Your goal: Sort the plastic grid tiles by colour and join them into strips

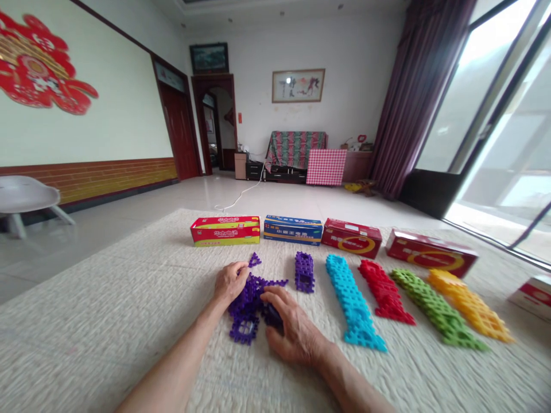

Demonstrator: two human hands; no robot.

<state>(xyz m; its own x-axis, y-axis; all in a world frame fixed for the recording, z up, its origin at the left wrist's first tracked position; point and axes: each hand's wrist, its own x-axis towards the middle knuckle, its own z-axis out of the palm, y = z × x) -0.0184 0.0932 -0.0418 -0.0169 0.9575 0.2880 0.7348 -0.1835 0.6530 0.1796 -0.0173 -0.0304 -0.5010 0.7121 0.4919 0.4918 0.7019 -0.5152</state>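
A heap of purple plastic interlocking tiles (248,304) lies on the cream textured mat (107,321) in front of me. My left hand (230,281) rests on the heap's upper left, fingers curled onto the tiles. My right hand (290,332) presses on the heap's right side, fingers closed over a dark purple piece. One small purple tile (255,261) lies loose just beyond the left hand. A short assembled purple strip (304,271) lies to the right of the heap.
Rows of joined tiles lie to the right: cyan (353,301), red (384,291), green (434,307), yellow (469,304). Several cardboard boxes (293,229) line the mat's far edge, another box (531,295) at far right. A white chair (26,201) stands left; tiled floor beyond.
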